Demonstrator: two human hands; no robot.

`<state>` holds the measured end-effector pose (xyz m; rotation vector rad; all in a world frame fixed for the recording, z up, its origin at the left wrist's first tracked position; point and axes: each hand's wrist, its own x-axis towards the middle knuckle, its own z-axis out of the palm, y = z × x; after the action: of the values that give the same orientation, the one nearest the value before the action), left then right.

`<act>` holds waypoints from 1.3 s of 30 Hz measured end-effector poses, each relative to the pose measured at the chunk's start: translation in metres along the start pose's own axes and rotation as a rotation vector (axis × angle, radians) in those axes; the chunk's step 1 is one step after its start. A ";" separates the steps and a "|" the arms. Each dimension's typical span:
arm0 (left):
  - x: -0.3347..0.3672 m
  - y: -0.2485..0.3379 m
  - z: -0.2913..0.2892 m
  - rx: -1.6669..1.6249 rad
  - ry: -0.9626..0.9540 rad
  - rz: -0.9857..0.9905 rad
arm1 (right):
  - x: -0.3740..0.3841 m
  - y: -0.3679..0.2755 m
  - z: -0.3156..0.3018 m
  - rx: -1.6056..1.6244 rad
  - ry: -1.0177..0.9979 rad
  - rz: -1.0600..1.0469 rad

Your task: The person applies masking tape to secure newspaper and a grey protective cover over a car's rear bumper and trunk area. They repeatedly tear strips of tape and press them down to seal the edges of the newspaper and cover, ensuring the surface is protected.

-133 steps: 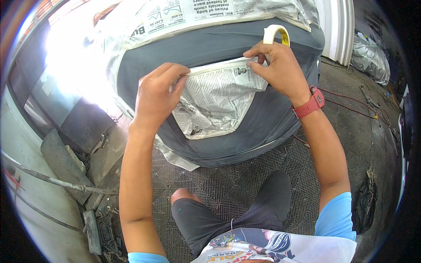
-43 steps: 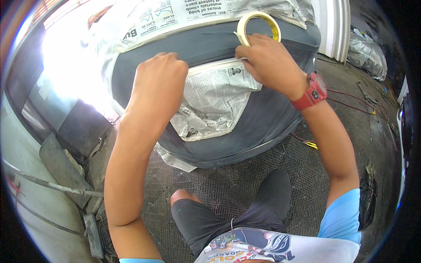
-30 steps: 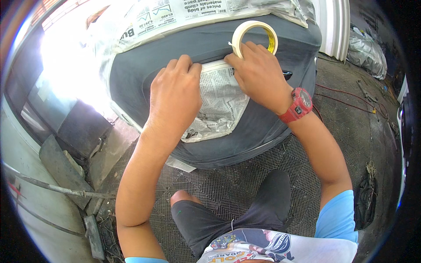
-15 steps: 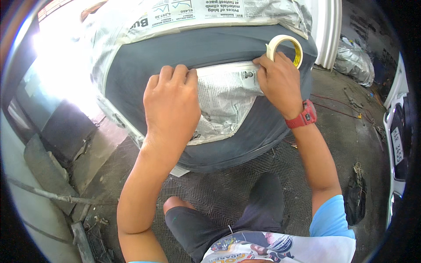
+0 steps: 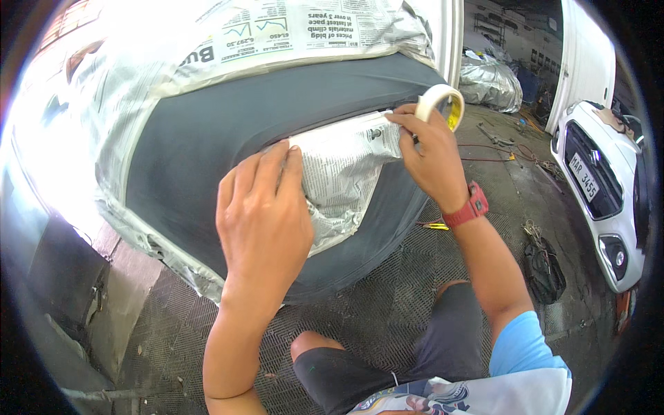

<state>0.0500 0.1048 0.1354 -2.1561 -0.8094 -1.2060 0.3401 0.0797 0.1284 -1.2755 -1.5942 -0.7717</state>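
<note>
A sheet of newspaper (image 5: pixel 342 173) lies against a dark grey, curved vehicle panel (image 5: pixel 194 149), with a pale strip along its upper edge. My left hand (image 5: pixel 266 207) rests over the sheet's left end, fingers stretched out and fingertips at the upper edge; its thumb is hidden. At the sheet's upper right corner is my right hand (image 5: pixel 432 155), a red watch on its wrist. It grips a roll of masking tape (image 5: pixel 449 99), while its index fingertip touches the paper's edge.
More newspaper (image 5: pixel 297 31) covers the area above the panel and runs down its left side. A white car front (image 5: pixel 595 187) stands at right. Behind are a silver-covered object (image 5: pixel 490 83) and a red cord (image 5: pixel 494 146). A black bag (image 5: pixel 544 273) lies on the textured floor (image 5: pixel 387 304).
The view has shifted, bringing more of the white car in. My left fingers have straightened from a bent pose along the paper's edge. My right hand still holds the tape roll at the corner.
</note>
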 end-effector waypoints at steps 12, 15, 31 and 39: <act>0.016 0.018 0.013 0.204 -0.005 -0.125 | -0.215 0.007 0.001 0.376 0.059 0.249; 0.025 0.023 0.015 0.208 0.018 -0.112 | -0.282 0.026 0.024 0.455 -0.063 0.216; 0.040 0.084 0.050 0.725 -0.025 -0.333 | -0.406 0.146 0.083 1.178 -0.547 -0.170; 0.065 0.114 0.055 1.090 -0.243 -0.332 | -0.442 0.160 0.074 1.417 -0.739 -0.321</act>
<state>0.1894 0.0818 0.1486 -1.2739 -1.5193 -0.4041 0.4900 0.0190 -0.3189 -0.1894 -2.2144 0.7632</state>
